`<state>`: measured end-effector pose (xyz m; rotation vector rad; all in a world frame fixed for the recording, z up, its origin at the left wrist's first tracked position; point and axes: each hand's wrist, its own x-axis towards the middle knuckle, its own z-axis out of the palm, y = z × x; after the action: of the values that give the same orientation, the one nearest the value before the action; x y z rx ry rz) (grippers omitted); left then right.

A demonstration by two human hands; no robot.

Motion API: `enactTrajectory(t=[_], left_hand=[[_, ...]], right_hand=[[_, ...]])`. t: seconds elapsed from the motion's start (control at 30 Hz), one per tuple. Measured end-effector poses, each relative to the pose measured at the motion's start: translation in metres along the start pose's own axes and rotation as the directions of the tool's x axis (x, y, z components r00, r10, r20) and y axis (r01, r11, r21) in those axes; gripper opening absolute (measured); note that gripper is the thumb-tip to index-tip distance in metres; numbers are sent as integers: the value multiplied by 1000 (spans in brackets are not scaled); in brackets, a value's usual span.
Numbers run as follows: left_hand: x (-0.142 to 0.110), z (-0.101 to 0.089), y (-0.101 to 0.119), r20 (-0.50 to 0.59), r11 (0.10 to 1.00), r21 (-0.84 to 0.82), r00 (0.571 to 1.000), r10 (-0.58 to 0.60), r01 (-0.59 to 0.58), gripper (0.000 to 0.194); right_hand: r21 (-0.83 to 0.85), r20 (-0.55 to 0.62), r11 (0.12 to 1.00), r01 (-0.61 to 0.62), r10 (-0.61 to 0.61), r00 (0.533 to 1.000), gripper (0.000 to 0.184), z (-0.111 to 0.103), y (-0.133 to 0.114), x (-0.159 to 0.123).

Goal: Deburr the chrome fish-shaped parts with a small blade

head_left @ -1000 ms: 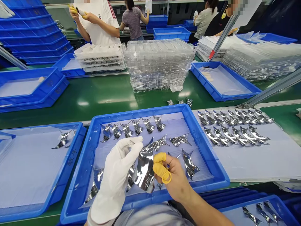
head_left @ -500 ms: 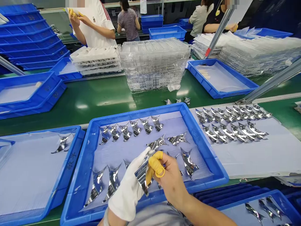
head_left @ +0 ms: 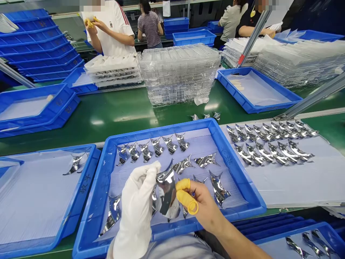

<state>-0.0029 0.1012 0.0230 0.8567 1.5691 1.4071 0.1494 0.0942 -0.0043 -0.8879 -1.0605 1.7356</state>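
L hand [head_left: 136, 205], in a white cotton glove, & R hand [head_left: 201, 203], bare w/ yellow finger cots [head_left: 183, 192], held a curved mirror-chrome piece [head_left: 165, 190] up between them, over the lower middle of a blue tray [head_left: 161, 128]. Gloved fingers [head_left: 151, 171] were closed on its L edge; R fingers, nearly shut, pinched its R edge. Other chrome pieces [head_left: 183, 165] lay on the tray's pale liner, six in a row near the far edge. More sat in 2 rows on a pale sheet [head_left: 296, 183] right of the tray, on the green tabletop [head_left: 81, 136]. A 2nd blue tray [head_left: 91, 169] w/ a chrome piece [head_left: 74, 163] sat just L. Stacked clear plastic trays [head_left: 179, 75] stood toward the far edge. A co-worker [head_left: 107, 32] in a white tee stood beyond.
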Motion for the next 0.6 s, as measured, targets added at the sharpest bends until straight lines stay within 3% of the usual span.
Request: enactTrajectory(t=[0.07,0.13,0.27,0.33,0.4,0.5,0.6], left_hand=[[0,-3,-3,0,998,-45,999,43,-43,25],[-1,-5,-5,0,984,-74,986,165,-165,16],[-1,-10,-8,111,889,-106,883,455,-445,7],[0,-13,-11,143,865,-103,854,501,-491,11],[1,-15,-15,116,899,-63,891,438,-434,11],[4,-17,-18,50,977,0,976,213,-213,15],[9,-13,-17,94,1000,24,996,6,-8,28]], right_hand=[[-28,20,999,19,-19,1000,43,-3,1,1],[-43,40,998,41,-39,998,44,-4,3,2],[-40,64,998,48,-46,997,43,-7,6,5],[-46,70,997,69,-66,995,42,-9,6,6],[-76,73,991,110,-104,992,41,-10,5,5],[-122,67,986,118,-110,992,39,-9,4,3],[-109,26,993,55,-53,998,40,-6,4,2]])
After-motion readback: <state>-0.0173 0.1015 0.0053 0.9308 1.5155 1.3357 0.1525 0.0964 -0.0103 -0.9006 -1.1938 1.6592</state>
